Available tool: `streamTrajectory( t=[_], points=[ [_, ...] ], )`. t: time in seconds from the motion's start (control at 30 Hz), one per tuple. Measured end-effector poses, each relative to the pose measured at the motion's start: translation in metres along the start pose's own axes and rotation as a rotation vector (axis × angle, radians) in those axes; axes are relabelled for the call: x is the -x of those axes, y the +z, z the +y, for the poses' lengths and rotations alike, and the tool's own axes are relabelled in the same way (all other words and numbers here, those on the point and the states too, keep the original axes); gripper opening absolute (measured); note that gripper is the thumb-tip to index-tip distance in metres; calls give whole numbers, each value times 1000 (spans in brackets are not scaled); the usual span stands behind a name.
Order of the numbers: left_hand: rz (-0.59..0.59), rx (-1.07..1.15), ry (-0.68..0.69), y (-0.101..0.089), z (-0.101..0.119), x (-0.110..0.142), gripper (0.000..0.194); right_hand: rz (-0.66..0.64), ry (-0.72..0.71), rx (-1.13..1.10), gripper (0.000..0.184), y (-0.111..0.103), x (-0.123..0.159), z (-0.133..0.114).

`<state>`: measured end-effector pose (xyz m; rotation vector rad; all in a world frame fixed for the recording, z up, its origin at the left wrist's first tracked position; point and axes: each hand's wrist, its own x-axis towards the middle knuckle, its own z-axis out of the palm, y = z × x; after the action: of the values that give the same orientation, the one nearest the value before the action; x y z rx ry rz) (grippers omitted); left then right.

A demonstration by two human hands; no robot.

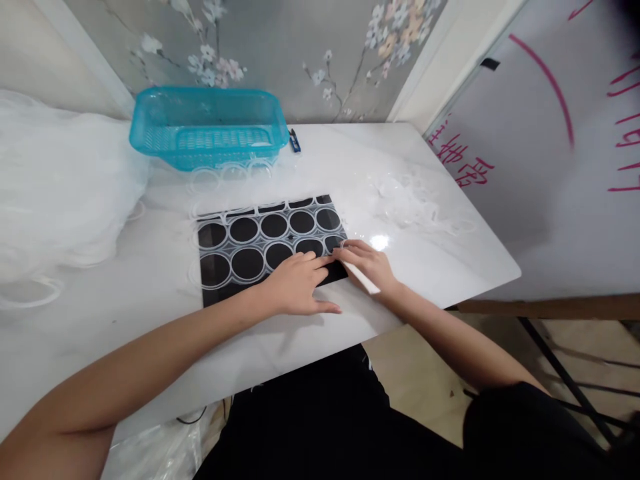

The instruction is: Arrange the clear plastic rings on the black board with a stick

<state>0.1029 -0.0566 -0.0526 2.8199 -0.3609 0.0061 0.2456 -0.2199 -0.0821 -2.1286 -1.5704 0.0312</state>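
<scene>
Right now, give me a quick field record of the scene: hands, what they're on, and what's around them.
left hand: flat on the near edge of the black mat, holds nothing
right hand: fingertips at the mat's right corner, on a clear ring; grip unclear
mat: covered with rows of clear rings
table: white, glossy
basket: turquoise, at the far side
loose rings: heap to the right of the mat
white netting: piled at left

Pink handwritten characters stand on the white board (550, 153), up and right of the right hand (370, 265); the strokes are mirrored and blurred, so none can be read
</scene>
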Motion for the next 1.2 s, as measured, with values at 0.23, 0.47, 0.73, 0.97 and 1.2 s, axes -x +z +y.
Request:
streamTrajectory(
  t=[0.23,0.47,0.73,0.97,1.2],
  points=[
    [-59,82,-33,-8,-1,0,60,735,289,-141,28,-57,-80,37],
    [-16,24,22,-6,1,11,47,477,442,-670,21,-44,-36,-25],
    [165,-2,14,-21,-7,62,29,101,982,-1844,15,-46,-2,-45],
    [248,-103,-219,-29,-45,121,29,259,614,-1787,16,-47,8,-51],
    [261,-132,-339,-24,-65,144,38,160,733,-1337,20,-42,-1,-47]
  ],
)
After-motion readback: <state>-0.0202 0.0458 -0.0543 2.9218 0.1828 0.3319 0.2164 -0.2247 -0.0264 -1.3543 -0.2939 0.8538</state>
